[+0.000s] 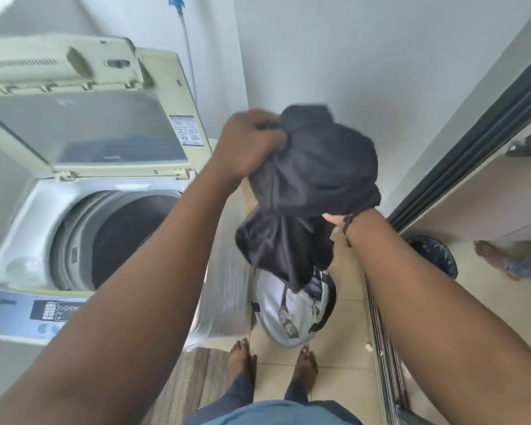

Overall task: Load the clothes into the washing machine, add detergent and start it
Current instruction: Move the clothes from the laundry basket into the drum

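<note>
Two hands hold one dark garment (316, 167) in the middle of the frame. The left hand (249, 142) is clenched round a bunched upper corner of the cloth, knuckles up. The right hand (334, 218) is almost wholly hidden under the fabric; only the heel of the palm and the wrist, with a dark band, show, so I judge it to be gripping the lower edge, though its fingers cannot be seen. Held at two points like this, the garment is gathered into a bundle instead of trailing, which should make it easier to drop into a round opening.

Below it, toward the lower middle, a laundry basket (292, 308) stands on the tiled floor (344, 357) with pale and dark clothes left in it, just beside the machine's side wall. The garment's tail hangs right above the basket, so loading seems to be partway through.

At the left, the washing machine (19, 210) stands with its lid (83, 124) folded up and back, and the drum (120, 240) looks dark inside; what it holds cannot be told. The control panel (28, 311) sits at the lower left, untouched. No detergent shows anywhere.

At the right edge, a bare foot of another person (491, 253) stands beyond a sliding door track (380, 348).
</note>
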